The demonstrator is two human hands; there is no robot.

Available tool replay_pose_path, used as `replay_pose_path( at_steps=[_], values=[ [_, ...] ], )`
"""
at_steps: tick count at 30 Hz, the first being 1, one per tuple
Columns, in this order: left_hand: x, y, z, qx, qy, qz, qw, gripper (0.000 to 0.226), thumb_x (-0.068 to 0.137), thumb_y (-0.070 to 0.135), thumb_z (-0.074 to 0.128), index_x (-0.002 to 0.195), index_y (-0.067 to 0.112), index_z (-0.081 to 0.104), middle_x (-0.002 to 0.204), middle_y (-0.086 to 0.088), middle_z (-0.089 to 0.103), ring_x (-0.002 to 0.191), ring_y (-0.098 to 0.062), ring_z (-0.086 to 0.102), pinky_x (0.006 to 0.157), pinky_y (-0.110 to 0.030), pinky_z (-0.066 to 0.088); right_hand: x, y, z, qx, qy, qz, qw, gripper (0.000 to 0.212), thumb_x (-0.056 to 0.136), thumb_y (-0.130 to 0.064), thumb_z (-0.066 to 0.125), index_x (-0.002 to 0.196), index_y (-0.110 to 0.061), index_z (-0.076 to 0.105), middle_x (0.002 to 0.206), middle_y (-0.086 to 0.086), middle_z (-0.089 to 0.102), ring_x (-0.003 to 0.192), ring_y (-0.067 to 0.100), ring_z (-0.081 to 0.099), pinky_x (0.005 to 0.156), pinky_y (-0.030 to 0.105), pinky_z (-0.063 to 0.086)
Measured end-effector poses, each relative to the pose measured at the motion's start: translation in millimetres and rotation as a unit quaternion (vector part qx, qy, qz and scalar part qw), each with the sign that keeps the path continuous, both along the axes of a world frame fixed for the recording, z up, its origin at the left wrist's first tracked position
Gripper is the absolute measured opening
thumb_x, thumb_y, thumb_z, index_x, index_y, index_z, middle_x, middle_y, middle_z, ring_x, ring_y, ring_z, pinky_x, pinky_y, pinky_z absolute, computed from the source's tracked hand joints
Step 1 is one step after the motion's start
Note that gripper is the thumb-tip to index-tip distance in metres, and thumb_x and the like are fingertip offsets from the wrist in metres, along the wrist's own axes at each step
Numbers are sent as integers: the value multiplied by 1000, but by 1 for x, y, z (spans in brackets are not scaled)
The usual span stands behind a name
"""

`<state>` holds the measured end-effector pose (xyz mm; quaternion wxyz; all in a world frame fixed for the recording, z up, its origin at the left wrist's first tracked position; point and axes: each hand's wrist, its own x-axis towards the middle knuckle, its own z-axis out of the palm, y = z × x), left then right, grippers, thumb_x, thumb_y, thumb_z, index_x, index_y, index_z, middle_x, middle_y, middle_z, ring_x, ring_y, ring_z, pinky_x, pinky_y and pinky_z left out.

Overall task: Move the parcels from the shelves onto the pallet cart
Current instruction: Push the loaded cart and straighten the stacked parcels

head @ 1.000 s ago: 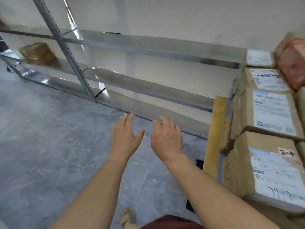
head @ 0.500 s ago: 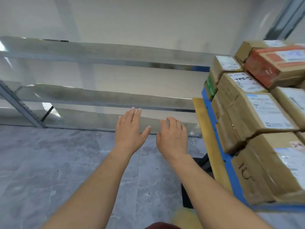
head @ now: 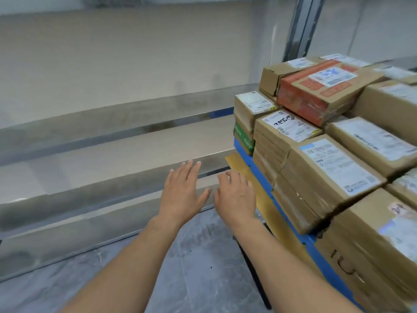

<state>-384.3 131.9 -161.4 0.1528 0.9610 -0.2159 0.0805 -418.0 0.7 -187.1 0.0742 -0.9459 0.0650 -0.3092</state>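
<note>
- While swinging right toward the load, brings the parcels [head: 327, 168] into fuller view than a second ago: stacked several layers high on the pallet cart [head: 279, 206], labels up, with a red-printed box [head: 316, 93] on top towards the back.
- Rests on a blue deck, with a yellowish board [head: 246, 172] jutting out along the near-left edge.
- Carries nothing in the left hand [head: 182, 195]: fingers straight and spread, palm down, hovering in front of the lower shelves [head: 112, 132].
- Carries nothing in the right hand [head: 237, 195] either: fingers relaxed, slightly bent, close beside the left but apart from it, near the board; cannot tell whether touching.
- Shows no parcels on the shelves in view now; a second ago, showed a brown bundle on a far-left shelf, since gone out of frame.
- Keeps the same empty, side-by-side hand pose as half a second ago.
- Suggests a drop-off already made, with another trip to the shelves likely due.
</note>
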Motion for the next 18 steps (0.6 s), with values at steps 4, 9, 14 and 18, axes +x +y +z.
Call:
replay_pose_path(
  at_steps=[4,9,14,18],
  values=[
    [44,-21,9,8,-16,-48,999,71,89,50,49,146,13,30,151,-10,33,140,-25,27,115,-41,19,34,-14,3,0,-5,-32,999,32,51,-18,85,76,-11,65,78,7,62,65,26,60,55,30,45],
    [88,-51,10,-7,-21,-106,994,72,89,47,55,146,11,30,151,-10,32,140,-25,28,115,-38,19,58,-35,15,3,-13,-82,997,30,53,-18,85,72,-10,63,77,8,61,65,28,60,56,32,47],
    [143,-78,14,-37,-17,-165,986,73,91,46,51,149,14,22,156,-5,23,143,-19,19,115,-33,12,89,-52,26,-10,-1,-158,987,28,56,-17,83,74,-10,64,78,8,62,65,29,60,57,32,46],
    [191,-88,20,-68,15,-214,974,76,90,46,53,150,16,17,156,-3,22,143,-18,19,115,-35,16,116,-53,30,-3,6,-233,972,28,56,-16,83,76,-10,65,74,7,61,62,27,59,55,29,45]
  ],
)
